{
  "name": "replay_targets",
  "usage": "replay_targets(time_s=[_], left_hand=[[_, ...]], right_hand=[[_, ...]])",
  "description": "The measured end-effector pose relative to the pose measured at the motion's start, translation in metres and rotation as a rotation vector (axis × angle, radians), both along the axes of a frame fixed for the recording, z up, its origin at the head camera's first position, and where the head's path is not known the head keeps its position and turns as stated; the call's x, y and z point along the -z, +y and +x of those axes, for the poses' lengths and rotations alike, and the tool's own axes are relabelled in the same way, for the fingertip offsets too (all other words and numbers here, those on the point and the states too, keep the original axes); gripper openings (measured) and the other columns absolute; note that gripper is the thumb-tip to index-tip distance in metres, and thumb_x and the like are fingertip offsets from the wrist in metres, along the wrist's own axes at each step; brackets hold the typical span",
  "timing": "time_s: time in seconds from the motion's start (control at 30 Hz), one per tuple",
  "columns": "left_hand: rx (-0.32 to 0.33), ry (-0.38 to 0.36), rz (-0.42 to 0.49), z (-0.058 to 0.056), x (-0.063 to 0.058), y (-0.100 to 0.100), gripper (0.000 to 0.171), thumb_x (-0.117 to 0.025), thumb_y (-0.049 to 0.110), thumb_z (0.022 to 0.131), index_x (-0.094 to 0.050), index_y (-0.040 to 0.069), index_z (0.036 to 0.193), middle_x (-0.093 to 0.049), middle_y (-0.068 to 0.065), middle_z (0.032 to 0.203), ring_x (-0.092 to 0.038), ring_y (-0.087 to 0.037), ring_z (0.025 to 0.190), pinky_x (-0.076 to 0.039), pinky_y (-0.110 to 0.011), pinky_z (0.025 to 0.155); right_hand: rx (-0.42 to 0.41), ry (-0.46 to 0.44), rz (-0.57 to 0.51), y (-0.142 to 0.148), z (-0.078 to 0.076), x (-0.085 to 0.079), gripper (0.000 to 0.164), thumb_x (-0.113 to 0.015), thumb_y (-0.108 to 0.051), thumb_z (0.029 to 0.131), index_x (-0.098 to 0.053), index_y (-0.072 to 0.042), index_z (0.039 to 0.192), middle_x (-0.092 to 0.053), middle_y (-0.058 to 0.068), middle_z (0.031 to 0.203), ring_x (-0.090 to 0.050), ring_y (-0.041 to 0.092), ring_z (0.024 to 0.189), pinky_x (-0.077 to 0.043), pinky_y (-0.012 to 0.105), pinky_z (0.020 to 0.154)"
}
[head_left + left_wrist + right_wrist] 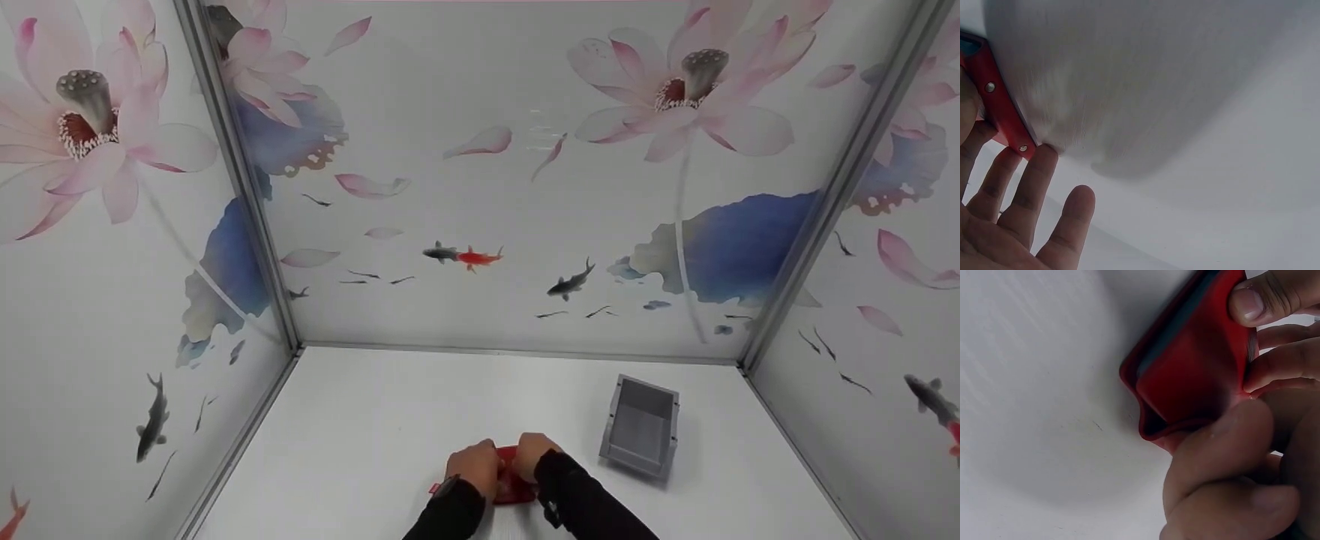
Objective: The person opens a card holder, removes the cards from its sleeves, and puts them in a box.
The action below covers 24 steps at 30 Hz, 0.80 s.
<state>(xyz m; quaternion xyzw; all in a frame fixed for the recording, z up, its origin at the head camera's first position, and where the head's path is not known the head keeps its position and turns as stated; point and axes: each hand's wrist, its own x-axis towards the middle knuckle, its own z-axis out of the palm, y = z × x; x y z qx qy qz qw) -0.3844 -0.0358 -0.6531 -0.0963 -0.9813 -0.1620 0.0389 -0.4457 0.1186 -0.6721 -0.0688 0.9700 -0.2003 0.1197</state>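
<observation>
In the head view a red wallet [513, 491], leather-like, is held just above the white table between both hands. My left hand [475, 469] grips its left side. In the right wrist view the left thumb [1249, 305] presses one face, with fingers behind it. My right hand [536, 454] pinches the other side, its bent fingers [1221, 450] at a folded corner. The wallet [1190, 360] gapes along one edge, and something teal [1176, 326] shows inside. Silver rivets [990, 87] dot its edge in the left wrist view. The palms hide part of it.
A grey open-topped bin [641, 427] stands on the table [360, 420] to the right of the hands. White panels [480, 195] printed with lotus and fish enclose the back and both sides. A small red tab [434, 488] shows beside the left wrist.
</observation>
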Motion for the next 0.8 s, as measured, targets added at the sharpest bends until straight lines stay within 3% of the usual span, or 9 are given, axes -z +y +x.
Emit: replay_targets(time_s=[0.07,0.17,0.33,0.47,0.8], left_hand=[[-0.015,-0.024,0.004,-0.002,0.002,0.002,0.038,-0.103,0.020,0.081,-0.067,0.013,0.090,-0.073,-0.004,0.082,-0.070,-0.020,0.077,-0.066,-0.042,0.082],[-0.023,-0.042,0.013,-0.003,0.003,0.003,0.041,-0.106,0.024,0.080,-0.068,0.013,0.093,-0.075,-0.005,0.084,-0.073,-0.021,0.080,-0.066,-0.043,0.085],[-0.010,-0.034,0.002,-0.001,0.002,0.001,0.043,-0.107,0.026,0.079,-0.067,0.015,0.091,-0.072,-0.001,0.082,-0.071,-0.019,0.079,-0.065,-0.042,0.083],[-0.013,-0.044,-0.010,0.001,-0.002,0.000,0.043,-0.107,0.028,0.079,-0.069,0.015,0.094,-0.074,0.000,0.084,-0.075,-0.020,0.083,-0.066,-0.043,0.085],[-0.020,-0.092,0.008,0.003,-0.005,0.003,0.039,-0.104,0.027,0.084,-0.073,0.011,0.102,-0.078,-0.003,0.093,-0.079,-0.025,0.093,-0.066,-0.046,0.091]], right_hand=[[0.019,0.008,-0.015,-0.001,0.007,-0.009,0.011,-0.075,-0.008,0.095,-0.072,0.003,0.096,-0.071,0.012,0.086,-0.064,0.027,0.076,-0.064,0.044,0.080],[-0.019,0.018,-0.022,0.009,0.005,-0.004,0.016,-0.072,-0.013,0.097,-0.070,0.003,0.096,-0.069,0.012,0.084,-0.064,0.025,0.074,-0.063,0.039,0.076],[0.001,-0.079,-0.177,0.025,0.014,-0.011,0.030,-0.066,-0.012,0.101,-0.070,-0.001,0.074,-0.068,0.005,0.060,-0.062,0.014,0.050,-0.053,0.027,0.049],[0.012,-0.151,-0.257,0.034,0.023,-0.020,0.046,-0.062,-0.013,0.106,-0.070,-0.008,0.061,-0.062,-0.004,0.048,-0.059,0.006,0.041,-0.042,0.019,0.043],[0.028,-0.184,-0.304,0.044,0.034,-0.033,0.043,-0.056,-0.014,0.110,-0.077,-0.001,0.074,-0.067,-0.004,0.057,-0.062,0.006,0.048,-0.045,0.018,0.049]])
